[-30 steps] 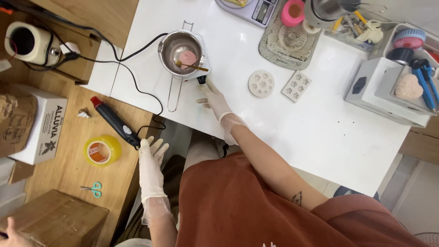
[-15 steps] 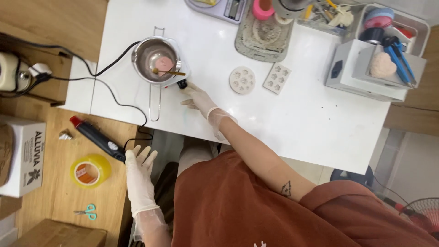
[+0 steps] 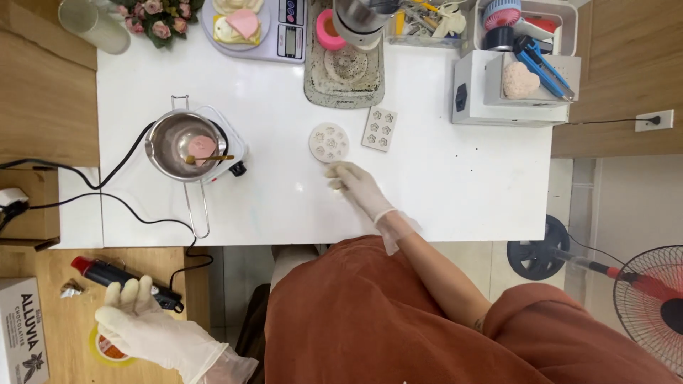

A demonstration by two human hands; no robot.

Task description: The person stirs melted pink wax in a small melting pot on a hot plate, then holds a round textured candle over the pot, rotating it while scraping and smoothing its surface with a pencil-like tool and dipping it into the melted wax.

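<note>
Right hand (image 3: 356, 186) moved from pot (image 3: 179, 145) toward round mould (image 3: 329, 142).

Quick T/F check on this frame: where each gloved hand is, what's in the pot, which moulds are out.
1. The right hand is just below the round mould. True.
2. The left hand holds the metal pot. False: it is down at the black-and-red heat tool.
3. The pot holds something pink. True.
4. Only one mould lies on the white table. False: a rectangular mould lies beside it.
</note>
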